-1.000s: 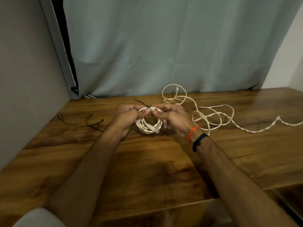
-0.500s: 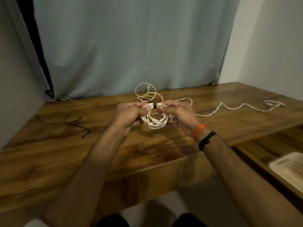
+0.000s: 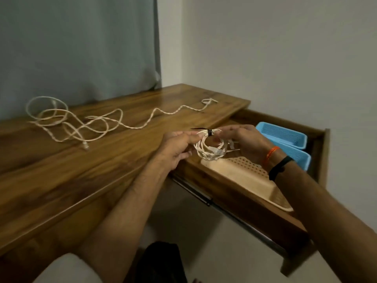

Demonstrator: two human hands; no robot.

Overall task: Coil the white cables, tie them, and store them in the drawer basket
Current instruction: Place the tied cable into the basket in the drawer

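A small coiled white cable [image 3: 210,151] hangs between my two hands, bound at its top by a black tie [image 3: 209,132]. My left hand [image 3: 178,147] pinches the coil's top from the left. My right hand [image 3: 243,142] pinches it from the right. The coil is in the air above the near end of a cream perforated basket [image 3: 247,177] that lies in the open wooden drawer [image 3: 230,198]. A second white cable [image 3: 85,124] lies loose and uncoiled on the wooden desk [image 3: 85,160].
Two light blue baskets [image 3: 285,139] sit at the far end of the drawer. A grey curtain hangs behind the desk, and a white wall stands to the right. The drawer juts out past the desk's right end over the floor.
My view has swung right from the desk top to the open drawer. Both hands carried the tied coil rightward, off the desk and over the cream basket.
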